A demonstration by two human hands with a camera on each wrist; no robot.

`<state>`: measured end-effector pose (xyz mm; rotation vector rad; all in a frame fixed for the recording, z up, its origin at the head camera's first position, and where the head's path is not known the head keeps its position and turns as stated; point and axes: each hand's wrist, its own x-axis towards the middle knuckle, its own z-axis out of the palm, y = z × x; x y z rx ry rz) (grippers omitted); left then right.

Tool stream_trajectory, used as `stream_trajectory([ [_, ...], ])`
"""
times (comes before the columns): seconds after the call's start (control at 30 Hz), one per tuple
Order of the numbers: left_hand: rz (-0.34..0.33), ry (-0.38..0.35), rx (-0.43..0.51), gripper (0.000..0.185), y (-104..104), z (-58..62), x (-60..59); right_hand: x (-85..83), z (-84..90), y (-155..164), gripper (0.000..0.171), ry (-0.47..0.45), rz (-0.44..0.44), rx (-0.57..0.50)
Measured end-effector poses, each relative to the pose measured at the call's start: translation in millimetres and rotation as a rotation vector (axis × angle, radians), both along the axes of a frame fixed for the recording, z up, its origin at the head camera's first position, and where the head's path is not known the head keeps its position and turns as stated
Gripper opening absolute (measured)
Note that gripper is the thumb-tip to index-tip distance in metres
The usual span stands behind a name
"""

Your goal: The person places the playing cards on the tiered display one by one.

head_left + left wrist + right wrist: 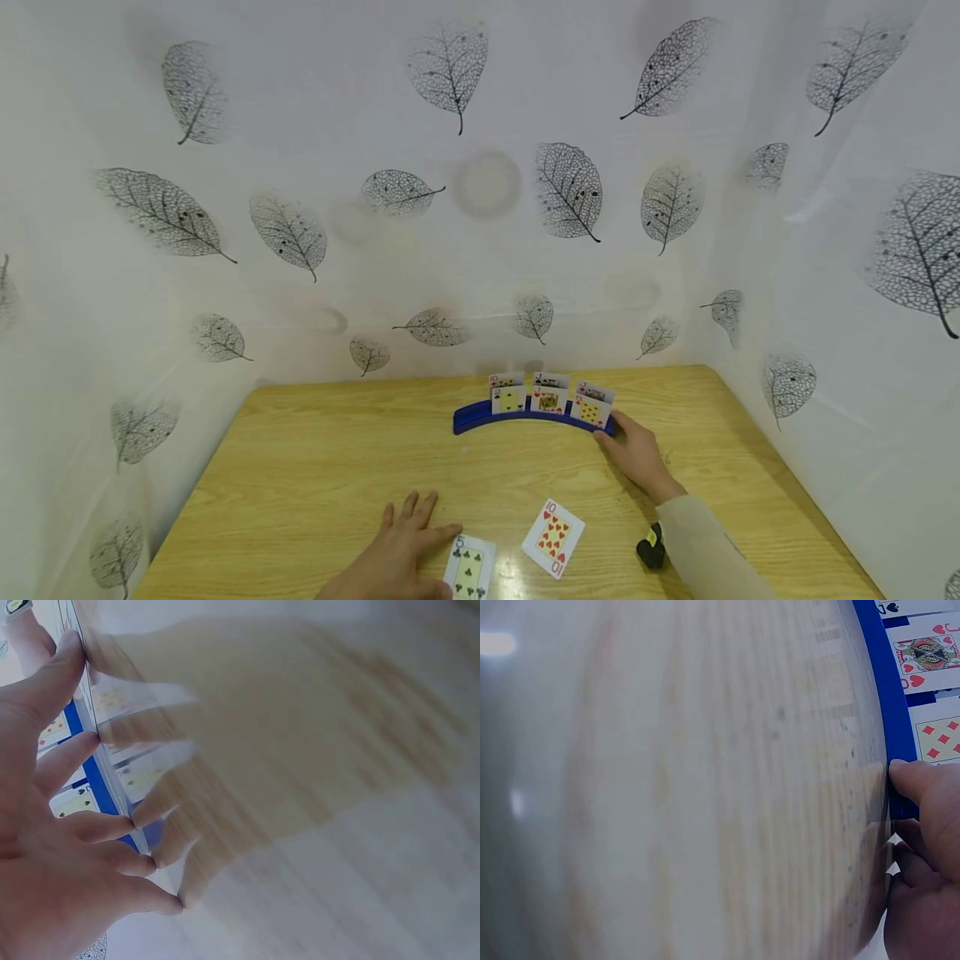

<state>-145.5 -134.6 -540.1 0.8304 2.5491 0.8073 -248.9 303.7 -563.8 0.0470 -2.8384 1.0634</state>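
A curved blue card holder (472,419) stands toward the back of the table, with playing cards upright in two rows. The front row has a spade card (508,401), a jack of hearts (550,402) and a diamond card (590,411). At the holder's right end my right hand (636,450) grips it, thumb on the front face (904,796) and the other fingers behind. My left hand (401,546) rests on the wood with fingers spread, its thumb side at the left edge of a five of clubs (470,571). That card lies face up, partly cut off by the frame.
A ten of hearts (553,538) lies face up, tilted, between the hands. Beside the right sleeve (708,546) is a small black object (649,550) with a yellow-green patch. White leaf-print curtains (480,267) border the wooden table (315,450) at the back and sides.
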Motion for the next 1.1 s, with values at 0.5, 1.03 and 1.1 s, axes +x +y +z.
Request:
stream_trajectory([
  [0.5, 0.005, -0.021, 0.036, 0.079, 0.8, 3.6, 1.8, -0.6, -0.1, -1.5, 0.061, 0.004, -0.006, -0.008],
  [1.03, 0.016, -0.006, 0.025, 0.083, 2.5, 4.8, 1.2, -0.2, 0.5, -2.1, 0.059, 0.020, -0.006, -0.018],
  [1.1, 0.020, -0.001, 0.022, 0.080, 2.9, 5.6, 1.2, -0.3, 0.3, -1.8, 0.059, 0.020, -0.006, -0.017],
])
